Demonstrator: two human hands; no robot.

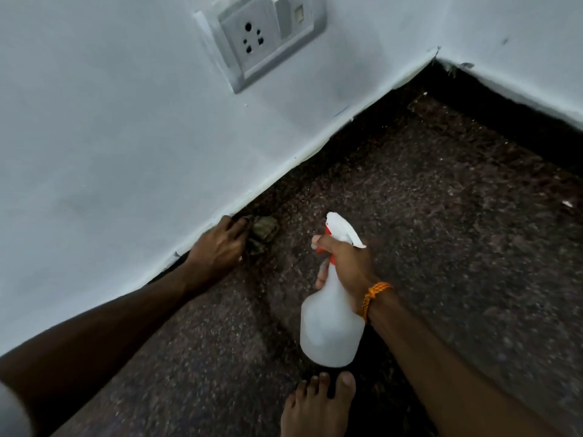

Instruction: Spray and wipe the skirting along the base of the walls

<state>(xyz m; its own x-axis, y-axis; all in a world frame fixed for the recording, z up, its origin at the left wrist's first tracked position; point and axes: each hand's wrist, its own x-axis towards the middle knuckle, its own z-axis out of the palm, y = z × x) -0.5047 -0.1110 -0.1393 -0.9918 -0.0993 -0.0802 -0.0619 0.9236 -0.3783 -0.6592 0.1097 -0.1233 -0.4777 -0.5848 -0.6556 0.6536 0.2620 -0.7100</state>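
Firstly, left hand (pixel 220 244): my fingers (pixel 235 227) are curled and pressed onto a crumpled olive cloth (pixel 262 233), which sits on the floor tight against the dark skirting (pixel 303 167) under the white wall (pixel 110 121).

Right hand (pixel 345 263): closed round the neck of a white spray bottle (pixel 331 323), forefinger on the red trigger (pixel 325 244), nozzle aimed toward the wall. Bottle is lifted off the floor, well apart from the cloth. Orange thread band (pixel 373 296) at that wrist.

Skirting: runs from my left hand up to the corner (pixel 437 59), then along the second wall to the right.

Floor (pixel 441 216): dark speckled stone, open between bottle and corner.

Socket plate (pixel 268 36): on the wall, above the skirting.

Bare foot (pixel 318 405): just below the bottle.
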